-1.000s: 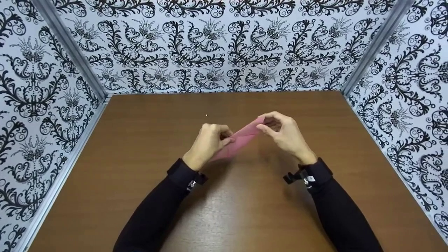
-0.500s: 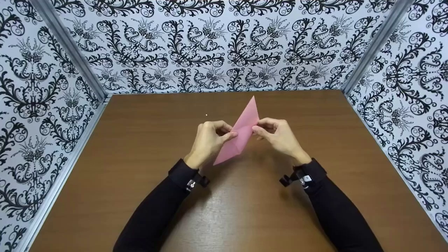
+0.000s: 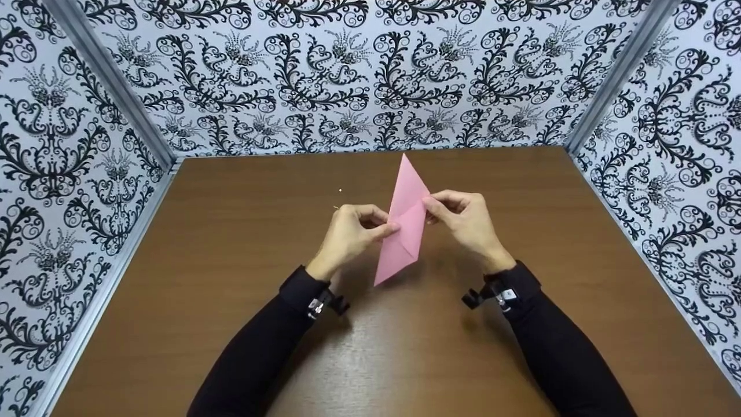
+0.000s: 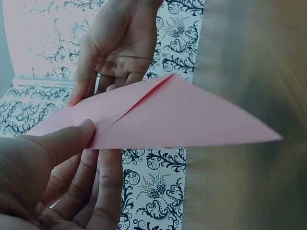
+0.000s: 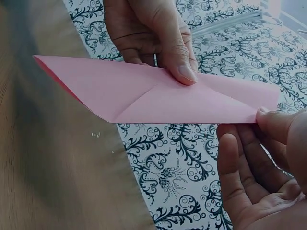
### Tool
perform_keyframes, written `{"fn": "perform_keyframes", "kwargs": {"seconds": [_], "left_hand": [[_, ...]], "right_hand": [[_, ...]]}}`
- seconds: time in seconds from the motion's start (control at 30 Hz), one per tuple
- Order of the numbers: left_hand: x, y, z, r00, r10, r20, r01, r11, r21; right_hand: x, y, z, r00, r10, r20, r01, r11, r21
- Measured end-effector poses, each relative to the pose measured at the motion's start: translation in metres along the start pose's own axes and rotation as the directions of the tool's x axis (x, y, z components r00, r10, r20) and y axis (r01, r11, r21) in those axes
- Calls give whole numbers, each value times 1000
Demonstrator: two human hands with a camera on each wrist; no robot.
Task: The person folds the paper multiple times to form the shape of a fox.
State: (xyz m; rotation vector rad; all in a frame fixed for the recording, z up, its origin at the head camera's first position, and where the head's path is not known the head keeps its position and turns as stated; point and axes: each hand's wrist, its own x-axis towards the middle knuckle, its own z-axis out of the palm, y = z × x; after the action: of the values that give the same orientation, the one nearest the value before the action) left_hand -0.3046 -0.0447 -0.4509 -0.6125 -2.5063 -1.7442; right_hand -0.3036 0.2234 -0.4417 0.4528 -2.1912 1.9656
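Observation:
A folded sheet of pink paper (image 3: 408, 223) is held up over the brown table, long and pointed at both ends. My left hand (image 3: 354, 231) pinches its left edge near the middle, thumb on the face toward me and fingers behind. Opposite it, my right hand (image 3: 466, 223) pinches the right edge, a little higher up. In the left wrist view a slanting fold line crosses the paper (image 4: 192, 115), with a loose flap edge beside the thumb. The right wrist view shows the paper (image 5: 139, 96) with a diagonal crease and layers parted at the far tip.
The wooden table (image 3: 260, 278) stretches out beneath both hands. Black-and-white patterned walls (image 3: 324, 75) enclose its back and sides, joined by grey metal posts (image 3: 625, 75). A tiny white speck (image 3: 340, 190) lies on the table behind the left hand.
The pink paper has turned from a low slant to nearly upright, its face now toward me. My right hand has shifted its grip from the upper end to the right edge.

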Motion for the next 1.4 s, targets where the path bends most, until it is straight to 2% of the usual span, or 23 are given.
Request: {"fn": "perform_keyframes", "kwargs": {"seconds": [0.17, 0.33, 0.53, 0.8, 1.13, 1.4], "left_hand": [[0, 1, 0, 998, -21, 63, 26, 996, -81], [0, 1, 1, 996, -43, 84, 55, 988, -144], [0, 5, 1, 995, -67, 78, 80, 981, -175], [-1, 6, 0, 994, -94, 50, 102, 974, -202], [1, 6, -2, 996, -84, 11, 84, 969, -231], [1, 4, -1, 993, -114, 20, 115, 949, -293]], "right_hand": [[-1, -2, 0, 999, -32, -16, 32, 999, 14], [-1, -2, 0, 999, -43, -23, 44, 999, 18], [-2, -2, 1, 999, -27, -31, 28, 999, 37], [-2, -2, 3, 1000, -10, -15, 11, 1000, 13], [-4, -2, 7, 1000, 10, 5, -10, 1000, -8], [-6, 0, 8, 1000, 21, 12, -21, 999, 30]]}}
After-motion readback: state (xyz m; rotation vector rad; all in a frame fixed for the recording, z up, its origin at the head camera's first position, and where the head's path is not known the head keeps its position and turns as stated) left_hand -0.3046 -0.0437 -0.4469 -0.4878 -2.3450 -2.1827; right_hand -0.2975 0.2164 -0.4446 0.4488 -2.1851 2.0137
